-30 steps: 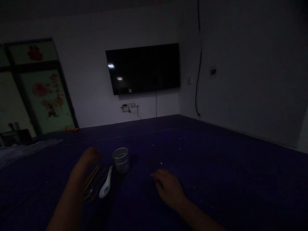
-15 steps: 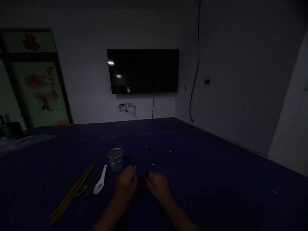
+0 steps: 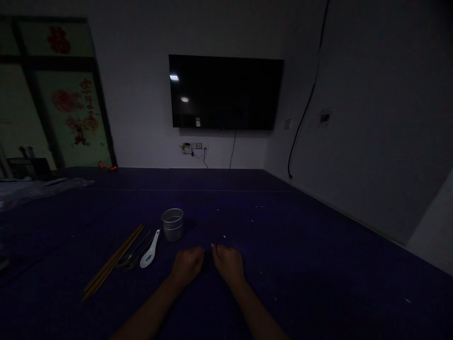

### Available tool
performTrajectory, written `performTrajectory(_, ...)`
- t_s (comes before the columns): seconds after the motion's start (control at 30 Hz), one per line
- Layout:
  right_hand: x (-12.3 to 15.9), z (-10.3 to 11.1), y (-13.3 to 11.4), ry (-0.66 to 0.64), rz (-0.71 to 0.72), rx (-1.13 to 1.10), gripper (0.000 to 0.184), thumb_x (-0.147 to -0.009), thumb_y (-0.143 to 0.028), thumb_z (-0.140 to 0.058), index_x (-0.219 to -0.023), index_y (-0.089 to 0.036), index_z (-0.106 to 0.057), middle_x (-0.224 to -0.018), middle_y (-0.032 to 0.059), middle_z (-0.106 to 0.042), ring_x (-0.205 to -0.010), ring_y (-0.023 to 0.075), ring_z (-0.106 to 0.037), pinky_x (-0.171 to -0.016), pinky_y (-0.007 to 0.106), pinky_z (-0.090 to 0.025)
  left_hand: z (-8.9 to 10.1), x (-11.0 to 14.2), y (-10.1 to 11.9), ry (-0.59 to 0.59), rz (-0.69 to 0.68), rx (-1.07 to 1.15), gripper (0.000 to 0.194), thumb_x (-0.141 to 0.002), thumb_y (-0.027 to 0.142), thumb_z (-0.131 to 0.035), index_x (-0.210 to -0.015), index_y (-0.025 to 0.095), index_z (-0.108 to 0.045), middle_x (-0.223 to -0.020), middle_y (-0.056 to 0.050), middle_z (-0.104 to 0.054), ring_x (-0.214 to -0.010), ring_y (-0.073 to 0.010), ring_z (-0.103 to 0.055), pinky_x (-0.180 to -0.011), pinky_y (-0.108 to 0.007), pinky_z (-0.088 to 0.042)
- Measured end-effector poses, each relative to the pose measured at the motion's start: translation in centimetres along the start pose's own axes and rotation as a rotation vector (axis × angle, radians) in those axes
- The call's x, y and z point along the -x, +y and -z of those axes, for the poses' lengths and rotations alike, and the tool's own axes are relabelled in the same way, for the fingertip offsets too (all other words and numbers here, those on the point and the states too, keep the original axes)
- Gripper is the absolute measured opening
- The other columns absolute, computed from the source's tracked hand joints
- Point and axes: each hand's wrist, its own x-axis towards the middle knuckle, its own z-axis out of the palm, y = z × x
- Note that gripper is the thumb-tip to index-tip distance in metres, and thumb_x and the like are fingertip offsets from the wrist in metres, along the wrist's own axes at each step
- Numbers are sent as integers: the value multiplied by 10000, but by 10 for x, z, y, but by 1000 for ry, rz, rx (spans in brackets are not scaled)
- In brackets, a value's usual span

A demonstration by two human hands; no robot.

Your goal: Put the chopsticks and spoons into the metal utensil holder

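Both fists rest close together on the dark blue tabletop (image 3: 304, 245), a small gap between them. My left hand (image 3: 187, 265) is closed, just in front and to the right of a grey metal cup (image 3: 173, 227). My right hand (image 3: 229, 264) is closed too, its thumb uppermost; no object shows in either fist. Left of the cup lies a white ceramic soup spoon (image 3: 149, 255) with a blue mark in its bowl. Beside it are dark metal scissors-like utensils (image 3: 130, 259), too dim to make out surely. Farther left lies a bundle of wooden chopsticks (image 3: 113, 264).
Small white scraps (image 3: 224, 236) are scattered over the tabletop. Crumpled clear plastic (image 3: 46, 188) and a dark holder (image 3: 30, 167) lie at far left. Small orange items (image 3: 112, 168) sit at the back edge. A television (image 3: 226, 93) hangs on the wall; a black cable (image 3: 305, 113) dangles at right.
The view has shifted, so the cup and utensils appear slightly higher and farther right. My left fist sits farther from the cup, and my right thumb has risen. Nothing on the table was picked up.
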Motion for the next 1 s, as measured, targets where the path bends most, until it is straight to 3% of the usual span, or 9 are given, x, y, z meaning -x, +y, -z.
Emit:
performTrajectory(0.13,0,-5,4,80,8,6,504,-957,-376,-295,-637,-181,-631,-577,55,-658,-508,122,-599,-462,213,-263,2,-6,0,36,149,144,316,-861,283,-379,-564,192,-437,-475,37,-456,-427,-77,-419,-470,-202,-258)
performTrajectory(0.27,-1,-4,4,73,-9,39,491,-955,-375,-305,-637,-184,-627,-596,56,-668,-513,123,-604,-463,223,-251,2,-10,4,21,241,204,324,-848,307,-403,-547,188,-426,-472,46,-451,-430,-72,-422,-471,-197,-243)
performTrajectory(0.73,-5,4,5,-81,55,24,518,-971,-417,-248,-754,-191,-660,-746,77,-708,-664,160,-651,-558,225,-333,13,-11,24,-194,193,154,166,-853,282,-435,-745,206,-535,-651,19,-612,-597,-112,-563,-534,-212,-296)
performTrajectory(1.0,-1,12,5,-121,129,-128,577,-979,-426,-165,-792,-193,-659,-801,67,-708,-716,147,-637,-605,221,-351,20,-9,28,-196,82,90,165,-877,280,-420,-811,209,-554,-726,4,-640,-652,-122,-585,-588,-217,-363)
